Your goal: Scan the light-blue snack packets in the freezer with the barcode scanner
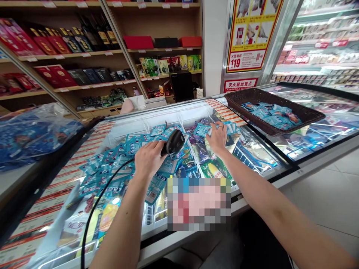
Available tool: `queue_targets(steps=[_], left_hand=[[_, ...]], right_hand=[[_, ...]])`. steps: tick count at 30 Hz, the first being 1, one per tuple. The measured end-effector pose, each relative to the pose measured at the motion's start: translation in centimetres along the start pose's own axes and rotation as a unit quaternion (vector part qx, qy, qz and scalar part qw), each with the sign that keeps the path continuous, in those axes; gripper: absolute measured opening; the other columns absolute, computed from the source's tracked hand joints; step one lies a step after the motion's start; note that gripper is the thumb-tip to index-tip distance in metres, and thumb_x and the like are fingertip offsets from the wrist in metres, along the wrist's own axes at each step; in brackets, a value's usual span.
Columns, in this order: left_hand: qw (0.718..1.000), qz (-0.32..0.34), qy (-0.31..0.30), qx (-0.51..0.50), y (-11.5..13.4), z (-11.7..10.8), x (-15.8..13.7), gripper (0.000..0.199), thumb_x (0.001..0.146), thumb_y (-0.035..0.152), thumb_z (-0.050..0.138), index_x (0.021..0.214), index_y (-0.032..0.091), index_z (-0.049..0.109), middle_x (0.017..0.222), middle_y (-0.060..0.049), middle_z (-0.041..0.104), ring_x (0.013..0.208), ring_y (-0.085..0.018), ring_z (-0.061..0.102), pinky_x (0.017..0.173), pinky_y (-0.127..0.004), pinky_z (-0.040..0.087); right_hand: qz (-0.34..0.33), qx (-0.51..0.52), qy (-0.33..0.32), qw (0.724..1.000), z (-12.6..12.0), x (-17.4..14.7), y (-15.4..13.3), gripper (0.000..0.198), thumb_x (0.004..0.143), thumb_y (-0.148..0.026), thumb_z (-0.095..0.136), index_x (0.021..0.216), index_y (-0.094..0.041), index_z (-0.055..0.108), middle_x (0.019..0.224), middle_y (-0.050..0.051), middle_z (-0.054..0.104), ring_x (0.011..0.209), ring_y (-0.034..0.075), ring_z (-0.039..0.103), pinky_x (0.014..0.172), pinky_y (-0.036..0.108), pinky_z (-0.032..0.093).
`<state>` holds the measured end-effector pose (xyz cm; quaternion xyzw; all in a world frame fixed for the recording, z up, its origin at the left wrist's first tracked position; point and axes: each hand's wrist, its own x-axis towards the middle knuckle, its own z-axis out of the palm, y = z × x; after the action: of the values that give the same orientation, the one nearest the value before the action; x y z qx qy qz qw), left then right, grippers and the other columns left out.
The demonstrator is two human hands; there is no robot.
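My left hand [149, 157] is wrapped round the handle of a black barcode scanner [175, 142]. Its head points to the right, and a black cable [98, 203] trails from it toward me. Under and left of that hand, a heap of small teal snack packets [110, 168] lies spread over the glass-topped freezer. My right hand [218, 139] reaches to a smaller group of teal packets [202, 130] on the right, fingers apart and bent over them. Its fingertips are at the packets; whether they pinch one I cannot make out.
A brown woven basket [254, 123] holding several teal packets stands at the right on the freezer. At the left lies a clear plastic bag [36, 134] full of blue packets. Behind are shelves [165, 49] of boxes and bottles. A blurred patch covers the front edge.
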<state>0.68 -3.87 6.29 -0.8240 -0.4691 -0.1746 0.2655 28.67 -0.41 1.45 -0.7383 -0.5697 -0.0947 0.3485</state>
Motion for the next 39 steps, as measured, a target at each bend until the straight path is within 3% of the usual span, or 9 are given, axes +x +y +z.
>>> queue_targets(steps=[4,8,11,16,21,27,30,34,39], left_hand=[[1.000,-0.011,-0.012,-0.001,-0.3,0.0,0.2,0.030,0.085,0.035,0.052,0.111,0.022,0.059,0.096,-0.008,0.068,0.092,-0.027,0.063,0.072,-0.035,0.042],[1.000,-0.018,-0.023,-0.002,-0.9,0.0,-0.4,0.031,0.083,0.033,0.054,0.112,0.022,0.059,0.093,-0.008,0.068,0.093,-0.028,0.062,0.074,-0.035,0.042],[1.000,-0.030,-0.008,-0.003,-1.4,0.3,-1.0,0.031,0.082,0.031,0.056,0.111,0.021,0.060,0.096,-0.008,0.068,0.094,-0.027,0.062,0.077,-0.035,0.043],[0.999,-0.045,0.004,-0.004,-1.9,0.8,-1.7,0.031,0.083,0.031,0.054,0.112,0.021,0.059,0.094,-0.007,0.068,0.095,-0.027,0.062,0.077,-0.035,0.043],[0.999,-0.040,-0.007,-0.005,-1.9,0.7,-2.1,0.030,0.084,0.033,0.054,0.110,0.021,0.060,0.095,-0.007,0.068,0.095,-0.027,0.062,0.076,-0.035,0.043],[0.999,-0.035,-0.020,-0.008,-1.9,0.7,-2.3,0.029,0.085,0.035,0.052,0.109,0.021,0.060,0.095,-0.008,0.068,0.095,-0.026,0.061,0.075,-0.035,0.042],[0.999,-0.034,-0.021,-0.003,-1.8,0.7,-2.4,0.028,0.085,0.035,0.051,0.108,0.021,0.060,0.094,-0.007,0.068,0.094,-0.026,0.062,0.075,-0.035,0.042],[0.999,-0.027,-0.022,-0.001,-1.8,0.7,-2.3,0.029,0.086,0.035,0.050,0.109,0.021,0.059,0.095,-0.007,0.068,0.095,-0.025,0.062,0.076,-0.035,0.043],[0.999,-0.015,-0.026,-0.011,-1.5,0.8,-2.3,0.029,0.087,0.037,0.048,0.109,0.022,0.059,0.096,-0.007,0.068,0.095,-0.025,0.062,0.077,-0.034,0.043]], right_hand=[[-0.044,-0.029,-0.002,0.999,-0.1,-0.1,0.2,0.028,0.088,-0.020,0.050,0.112,-0.021,0.064,0.132,0.012,0.049,0.119,0.031,0.036,0.094,0.046,0.030],[-0.061,-0.041,-0.014,0.997,0.1,0.2,0.4,0.031,0.090,-0.014,0.042,0.102,-0.020,0.069,0.129,0.011,0.054,0.118,0.031,0.038,0.093,0.047,0.028],[-0.126,-0.023,-0.034,0.991,0.1,0.2,0.0,0.032,0.092,-0.018,0.041,0.109,-0.020,0.068,0.131,0.011,0.055,0.119,0.030,0.039,0.096,0.048,0.027],[-0.298,0.041,-0.111,0.947,0.2,-0.7,-1.6,0.040,0.098,-0.034,0.036,0.131,-0.023,0.054,0.138,0.006,0.053,0.125,0.025,0.041,0.103,0.045,0.025],[-0.375,0.070,-0.200,0.902,0.9,-1.7,-2.5,0.046,0.097,-0.048,0.034,0.137,-0.030,0.048,0.145,-0.001,0.047,0.133,0.025,0.035,0.109,0.048,0.020],[-0.307,0.101,-0.174,0.930,1.2,-1.1,-2.0,0.041,0.095,-0.049,0.038,0.098,-0.023,0.070,0.110,0.004,0.069,0.110,0.023,0.054,0.101,0.043,0.032],[-0.270,0.101,-0.143,0.947,1.6,-0.9,-1.5,0.043,0.091,-0.054,0.046,0.107,-0.020,0.066,0.114,0.008,0.065,0.111,0.025,0.053,0.098,0.041,0.036],[-0.227,0.066,-0.155,0.959,2.5,-0.7,-0.9,0.069,0.083,-0.065,0.049,0.131,-0.015,0.053,0.131,0.014,0.054,0.124,0.031,0.043,0.103,0.045,0.034],[-0.208,0.067,-0.177,0.960,3.0,-0.5,-0.7,0.070,0.078,-0.069,0.053,0.122,-0.015,0.058,0.131,0.014,0.053,0.126,0.032,0.040,0.106,0.046,0.031]])
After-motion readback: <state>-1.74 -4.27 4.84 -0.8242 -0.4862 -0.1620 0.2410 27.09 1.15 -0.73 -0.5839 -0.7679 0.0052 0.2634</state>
